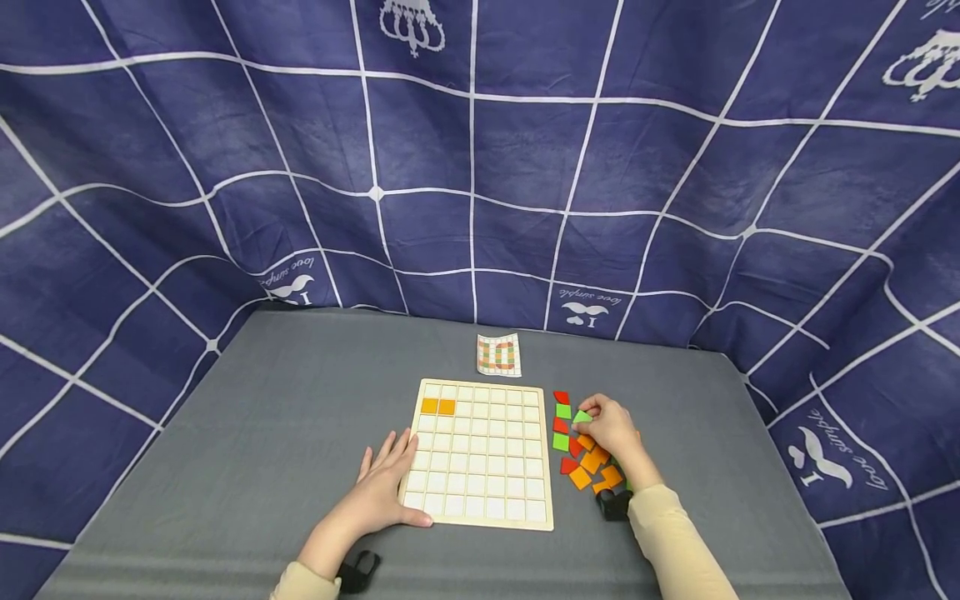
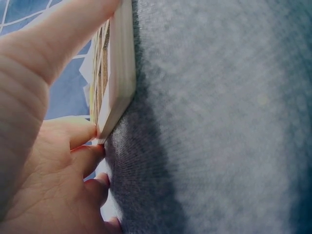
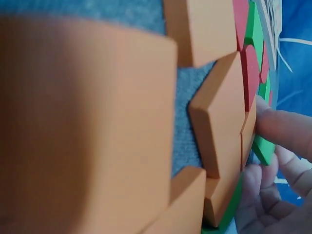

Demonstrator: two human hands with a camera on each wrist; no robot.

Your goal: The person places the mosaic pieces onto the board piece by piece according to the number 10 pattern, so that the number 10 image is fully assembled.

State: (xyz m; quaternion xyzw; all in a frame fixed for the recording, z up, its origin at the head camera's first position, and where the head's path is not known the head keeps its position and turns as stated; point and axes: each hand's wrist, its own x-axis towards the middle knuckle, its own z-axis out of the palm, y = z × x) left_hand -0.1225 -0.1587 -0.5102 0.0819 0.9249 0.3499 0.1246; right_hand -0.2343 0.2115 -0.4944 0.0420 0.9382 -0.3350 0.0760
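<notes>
A square wooden grid board (image 1: 483, 454) lies on the grey table, with two orange square tiles (image 1: 447, 407) side by side in its upper left cells. My left hand (image 1: 382, 492) rests at the board's lower left, fingers spread along the left edge and thumb at the front edge. In the left wrist view the fingertips touch the board's side (image 2: 122, 63). To the right of the board, my right hand (image 1: 613, 427) pinches a green tile (image 1: 582, 417) between thumb and fingers. Beneath and beside it lie loose orange tiles (image 1: 580, 477), red tiles (image 1: 561, 426) and green tiles (image 1: 561, 442).
A small printed pattern card (image 1: 498, 356) lies behind the board. Black wrist straps (image 1: 360, 572) show at both wrists. A blue curtain with white lines (image 1: 510, 167) hangs behind the table and along its sides. Large orange tiles (image 3: 219, 117) crowd the right wrist view.
</notes>
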